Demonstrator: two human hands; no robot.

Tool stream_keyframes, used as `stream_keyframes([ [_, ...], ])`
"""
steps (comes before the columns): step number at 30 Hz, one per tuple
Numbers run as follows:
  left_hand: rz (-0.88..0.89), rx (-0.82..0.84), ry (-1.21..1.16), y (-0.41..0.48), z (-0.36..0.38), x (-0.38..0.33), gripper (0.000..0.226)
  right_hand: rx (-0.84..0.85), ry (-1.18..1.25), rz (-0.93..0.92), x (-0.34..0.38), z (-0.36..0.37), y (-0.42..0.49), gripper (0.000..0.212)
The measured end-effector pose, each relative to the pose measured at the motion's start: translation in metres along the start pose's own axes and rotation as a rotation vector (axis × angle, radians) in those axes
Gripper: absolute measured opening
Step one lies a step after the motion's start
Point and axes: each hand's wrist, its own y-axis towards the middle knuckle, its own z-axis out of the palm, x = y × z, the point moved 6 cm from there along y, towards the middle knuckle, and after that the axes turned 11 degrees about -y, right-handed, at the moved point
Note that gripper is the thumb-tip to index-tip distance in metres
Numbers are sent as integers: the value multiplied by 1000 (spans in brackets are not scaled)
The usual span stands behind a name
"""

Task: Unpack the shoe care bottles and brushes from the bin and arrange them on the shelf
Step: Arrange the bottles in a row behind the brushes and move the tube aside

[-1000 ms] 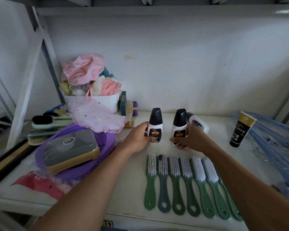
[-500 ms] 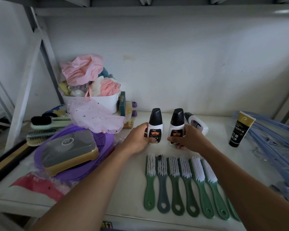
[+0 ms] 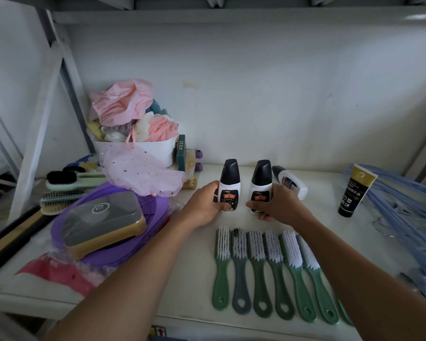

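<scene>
Two white shoe care bottles with black caps stand upright side by side on the white shelf (image 3: 325,232). My left hand (image 3: 204,205) grips the left bottle (image 3: 229,183) round its lower body. My right hand (image 3: 278,205) grips the right bottle (image 3: 261,183) the same way. A third white bottle (image 3: 290,182) lies on its side just behind my right hand. A black and gold tube (image 3: 355,190) stands on its cap at the right. Several green-handled brushes (image 3: 268,271) with white bristles lie in a row in front of the bottles.
A purple lid with a gold-edged box (image 3: 103,220) lies at the left, with other brushes (image 3: 64,190) behind it. A white bin (image 3: 155,150) heaped with pink bath items stands at the back left. Blue hangers (image 3: 408,217) fill the right edge.
My right hand has slid the right bottle a little to the left, closer to the left bottle. The lying bottle behind it shows more. My left hand has kept its hold.
</scene>
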Motion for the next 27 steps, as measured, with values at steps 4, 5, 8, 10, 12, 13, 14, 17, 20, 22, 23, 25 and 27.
stream_keyframes([
  [4, -8, 5, 11, 0, 0, -2, 47, 8, 6, 3, 1, 0, 0, 31],
  [5, -14, 7, 16, 0, 0, -1, 47, 11, 12, 2, 1, 1, 0, 31],
  [8, -28, 13, 19, -1, 0, -1, 47, 5, 7, -1, 1, 0, -1, 30],
  [10, -28, 16, 23, -1, 1, -2, 48, 6, 13, 2, 2, 0, -1, 29],
  [12, -25, 15, 26, -2, 1, -4, 47, 8, 20, 2, 3, 0, -3, 28],
  [13, -24, 14, 29, -3, 1, -6, 46, 8, 19, 3, 4, -1, -3, 28],
  [14, -22, 13, 35, -4, 1, -7, 46, 7, 21, 3, 5, -1, -4, 28],
  [17, -23, 13, 50, -5, 1, -9, 47, -4, 11, 13, 6, -1, -5, 27],
  [20, -27, 13, 50, -4, 1, -9, 47, -13, -13, 16, 8, -2, -7, 26],
  [22, -26, 14, 49, -4, 1, -9, 47, -8, -16, 17, 8, -2, -7, 25],
  [23, -25, 15, 50, -4, 1, -9, 48, -5, -16, 17, 7, -2, -7, 25],
  [25, -27, 15, 48, -4, 1, -8, 48, -1, -16, 17, 7, -2, -6, 26],
  [27, -35, 19, 39, -3, 1, -6, 48, 4, -20, 17, 6, -1, -4, 27],
])
